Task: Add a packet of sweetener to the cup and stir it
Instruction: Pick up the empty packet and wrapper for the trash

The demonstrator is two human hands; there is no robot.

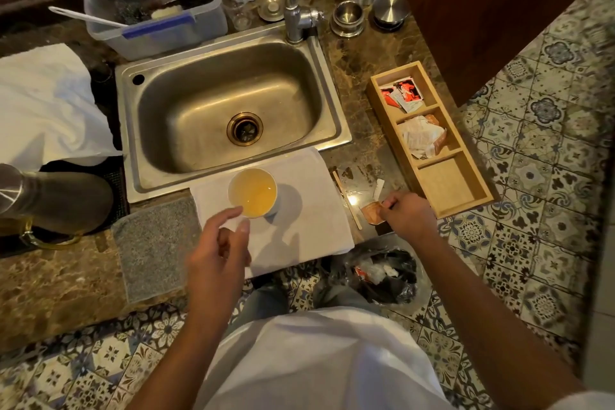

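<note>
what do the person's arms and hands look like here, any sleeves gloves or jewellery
Both arms are bare from the wrist up as far as the frame shows them, with no sleeve over either forearm. The left hand and the right hand wear no gloves, and no ring, watch or bracelet shows on either. A white garment covers the torso; a bit of white at the lower right edge may be its short sleeve.

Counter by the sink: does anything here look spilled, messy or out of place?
No spill shows: the cup stands upright on the white towel. That towel's near edge hangs over the counter. A small white scrap lies loose near the stir stick, beside the packet under the right hand.
</note>
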